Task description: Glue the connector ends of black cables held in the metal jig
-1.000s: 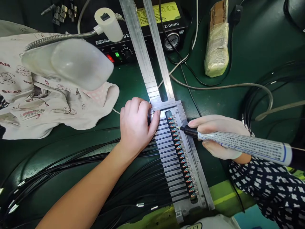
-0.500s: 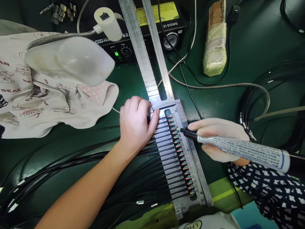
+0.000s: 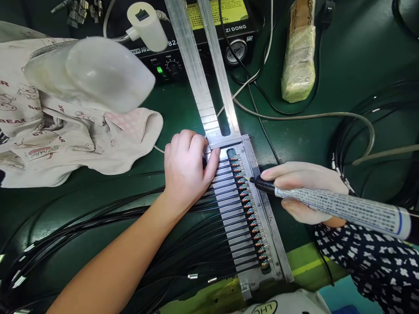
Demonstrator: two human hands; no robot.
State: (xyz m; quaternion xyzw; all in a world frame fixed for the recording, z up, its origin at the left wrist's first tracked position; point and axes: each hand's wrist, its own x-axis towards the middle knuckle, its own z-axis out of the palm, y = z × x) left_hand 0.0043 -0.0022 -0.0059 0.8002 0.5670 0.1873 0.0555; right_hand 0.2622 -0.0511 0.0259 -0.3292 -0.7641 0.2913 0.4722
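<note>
Head view: pen-like tool [image 3: 340,207] lies in right hand [image 3: 307,178], perhaps touching connectors [image 3: 243,186].

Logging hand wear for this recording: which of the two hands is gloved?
The right hand, holding the pen-shaped tool: a whitish glove covers it, while the left hand, at the metal rack, is bare.
</note>
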